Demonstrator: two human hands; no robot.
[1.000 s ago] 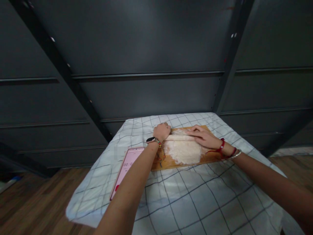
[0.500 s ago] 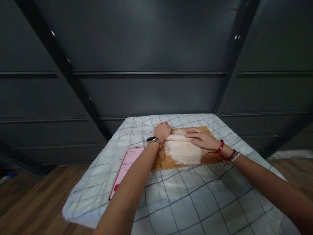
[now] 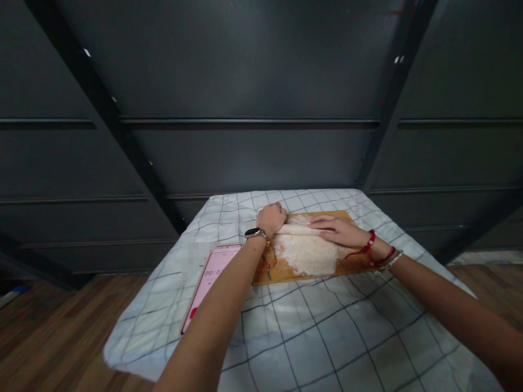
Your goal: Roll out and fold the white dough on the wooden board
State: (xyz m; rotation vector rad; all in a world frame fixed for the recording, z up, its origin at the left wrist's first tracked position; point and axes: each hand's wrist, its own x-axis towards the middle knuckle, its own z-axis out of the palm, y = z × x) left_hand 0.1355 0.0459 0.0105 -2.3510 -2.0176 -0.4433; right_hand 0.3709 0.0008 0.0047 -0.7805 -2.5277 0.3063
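Observation:
A wooden board (image 3: 351, 265) lies on a checked cloth (image 3: 310, 332) over a table. Flattened white dough (image 3: 305, 255) covers the middle of the board. A pale rolling pin (image 3: 295, 230) lies across the dough's far edge. My left hand (image 3: 270, 218), with a watch on the wrist, is closed round the pin's left end. My right hand (image 3: 338, 228), with red cords and bangles on the wrist, rests flat with fingers stretched out on the pin's right part.
A pink phone (image 3: 208, 283) showing a timer lies on the cloth left of the board, partly under my left forearm. Dark grey panelled wall (image 3: 245, 109) with slanted black bars rises behind the table. Wooden floor (image 3: 49, 326) shows at both sides.
Both hands and the rolling pin have shifted slightly away from me over the dough. The camera has tilted a little.

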